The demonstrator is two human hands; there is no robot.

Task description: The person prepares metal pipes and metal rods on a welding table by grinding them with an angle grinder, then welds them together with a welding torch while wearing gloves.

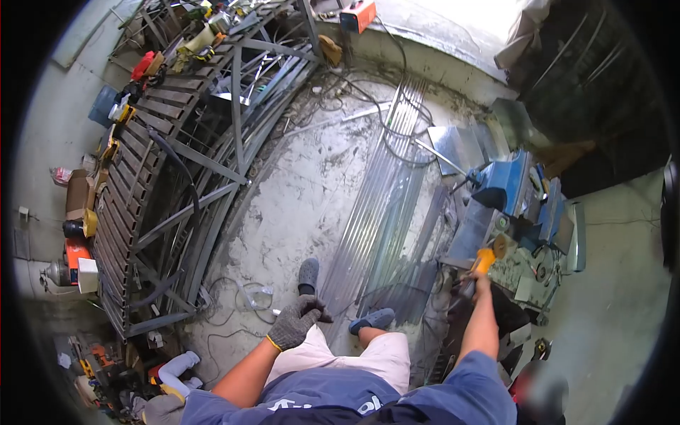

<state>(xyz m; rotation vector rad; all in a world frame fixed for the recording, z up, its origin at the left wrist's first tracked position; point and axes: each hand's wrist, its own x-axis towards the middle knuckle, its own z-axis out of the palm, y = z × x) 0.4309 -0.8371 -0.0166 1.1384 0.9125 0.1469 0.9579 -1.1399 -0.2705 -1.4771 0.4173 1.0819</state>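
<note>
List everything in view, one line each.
metal gate frame: one, grey, lying flat at left
metal rods: one bundle, silvery, on the floor at centre
cables: several, dark, strewn over the floor
welding machine: one, orange, top edge
blue machine: one, blue, on the bench at right
angle grinder: one, yellow, in the right hand
clogs: two, grey-blue, on the feet
left hand: one, grey glove, centre, nothing seen in it
right hand: one, at right, gripping the angle grinder

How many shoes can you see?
2. The grey shoe is farther out on the floor; the blue shoe is nearer, beside the sheets. More could hide in the clutter.
</note>
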